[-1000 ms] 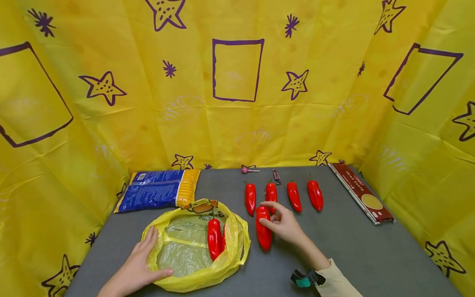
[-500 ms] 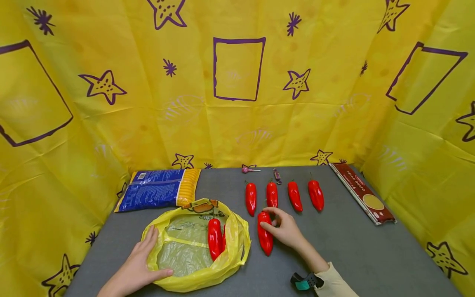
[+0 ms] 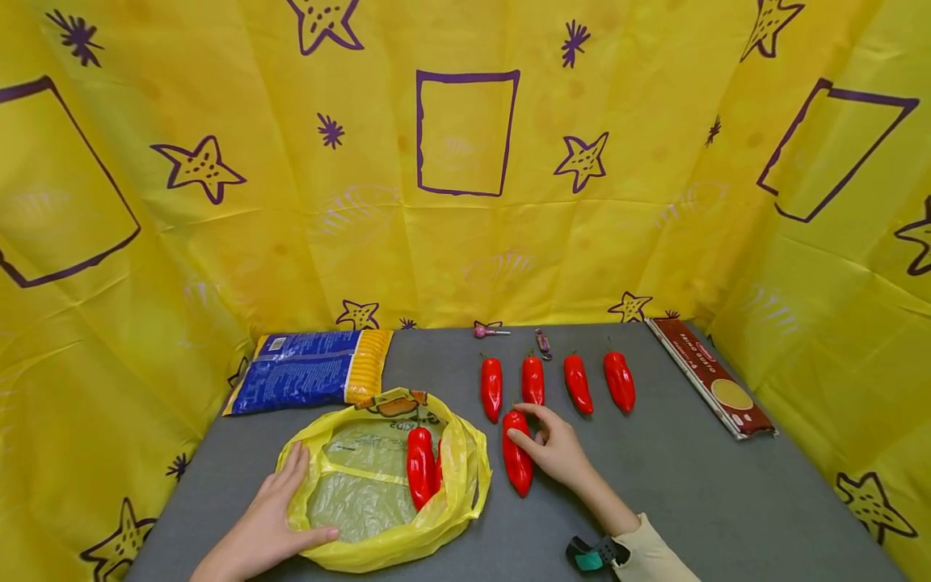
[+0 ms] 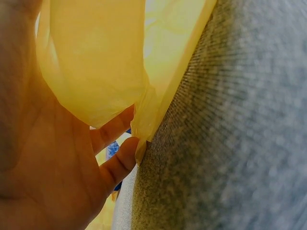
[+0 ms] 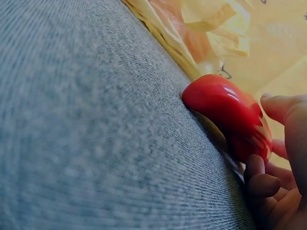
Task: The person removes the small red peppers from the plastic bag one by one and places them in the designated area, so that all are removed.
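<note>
A yellow plastic bag (image 3: 465,469) stands with its mouth spread wide and two red peppers (image 3: 419,467) inside, the second mostly hidden by the bag's fold. My left hand (image 3: 272,509) rests against the bag's left side, thumb stretched along the near rim; in the left wrist view, fingertips touch the bag low down by the table. To the right of the bag, my right hand (image 3: 556,449) holds another red pepper (image 3: 517,461) near its stem end, thumb on top. The right wrist view shows this glossy pepper (image 5: 223,108) close over the table, fingers curled at its side.
Several red peppers (image 3: 577,384) lie in a row behind my right hand. Further back are a lollipop (image 3: 489,332) and a wrapped candy (image 3: 542,343). A blue-yellow packet (image 3: 305,372) lies back left, a dark red spaghetti packet (image 3: 713,380) right. Yellow cloth walls (image 3: 465,259) enclose the grey table.
My right hand with the pepper has shifted slightly toward me, then a little back and left. The left hand and the bag have stayed in place.
</note>
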{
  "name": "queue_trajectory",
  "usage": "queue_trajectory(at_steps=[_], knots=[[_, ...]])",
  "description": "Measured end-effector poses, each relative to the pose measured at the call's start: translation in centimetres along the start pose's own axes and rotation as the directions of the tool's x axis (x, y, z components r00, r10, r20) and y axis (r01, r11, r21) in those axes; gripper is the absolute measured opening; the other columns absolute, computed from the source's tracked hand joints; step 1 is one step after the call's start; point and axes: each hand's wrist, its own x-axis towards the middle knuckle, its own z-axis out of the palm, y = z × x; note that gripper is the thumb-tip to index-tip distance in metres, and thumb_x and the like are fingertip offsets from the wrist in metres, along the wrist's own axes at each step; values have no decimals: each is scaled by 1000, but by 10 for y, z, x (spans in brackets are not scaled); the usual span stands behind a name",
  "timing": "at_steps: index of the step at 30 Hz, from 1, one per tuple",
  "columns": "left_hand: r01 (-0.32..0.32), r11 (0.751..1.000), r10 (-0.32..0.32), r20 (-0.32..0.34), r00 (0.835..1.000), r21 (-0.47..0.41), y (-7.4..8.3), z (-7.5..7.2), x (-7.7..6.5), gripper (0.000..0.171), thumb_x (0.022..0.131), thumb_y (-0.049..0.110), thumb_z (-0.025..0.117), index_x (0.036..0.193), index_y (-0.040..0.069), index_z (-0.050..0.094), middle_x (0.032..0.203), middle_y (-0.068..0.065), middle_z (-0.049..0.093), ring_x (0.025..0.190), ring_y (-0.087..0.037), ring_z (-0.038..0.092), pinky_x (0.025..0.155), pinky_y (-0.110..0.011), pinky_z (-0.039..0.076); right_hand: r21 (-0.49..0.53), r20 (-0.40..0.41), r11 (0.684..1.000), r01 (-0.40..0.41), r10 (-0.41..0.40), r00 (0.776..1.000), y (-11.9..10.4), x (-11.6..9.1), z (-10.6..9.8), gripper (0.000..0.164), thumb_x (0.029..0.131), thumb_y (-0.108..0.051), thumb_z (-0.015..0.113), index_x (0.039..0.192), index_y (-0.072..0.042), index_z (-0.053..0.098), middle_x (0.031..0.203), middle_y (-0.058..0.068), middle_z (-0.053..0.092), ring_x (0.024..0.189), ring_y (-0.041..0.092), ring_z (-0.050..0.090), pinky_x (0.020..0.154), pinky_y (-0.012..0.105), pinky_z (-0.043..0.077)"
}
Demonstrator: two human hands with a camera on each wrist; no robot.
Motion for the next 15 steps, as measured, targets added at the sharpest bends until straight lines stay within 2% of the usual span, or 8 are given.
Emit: queue_trajectory(at_steps=[3, 9, 12, 15], knots=[[-8, 1000, 8, -5, 1000, -1, 0, 0, 0, 131, 82, 56, 86, 167, -6, 7, 173, -34, 2, 147, -68, 14, 108, -85, 27, -1, -11, 1000, -3, 3, 1000, -1, 0, 0, 48, 92, -25, 85, 135, -11, 70, 92, 2, 61, 48, 5, 39, 47, 20, 35], [-10, 1000, 10, 1, 1000, 3, 0, 0, 1, 130, 83, 54, 86, 167, -7, 7, 172, -34, 1, 148, -68, 15, 109, -84, 27, -14, -12, 1000, 2, -2, 1000, -2, -1, -2, 47, 92, -24, 85, 134, -12, 70, 89, 5, 58, 47, 5, 40, 47, 20, 35], [-6, 1000, 6, 4, 1000, 7, 0, 0, 1, 130, 83, 54, 86, 167, -7, 7, 172, -34, 1, 148, -68, 14, 109, -84, 27, -14, -13, 1000, 16, -16, 1000, -1, -1, -3, 47, 92, -24, 85, 134, -10, 69, 93, 5, 60, 47, 4, 41, 46, 20, 36], [0, 1000, -1, 11, 1000, 9, 0, 0, 1, 130, 83, 55, 86, 167, -6, 7, 173, -34, 1, 147, -68, 14, 109, -84, 27, -13, -24, 999, 34, -34, 999, -1, -1, -5, 49, 91, -23, 86, 135, -8, 69, 105, 6, 65, 47, 4, 41, 46, 20, 37]])
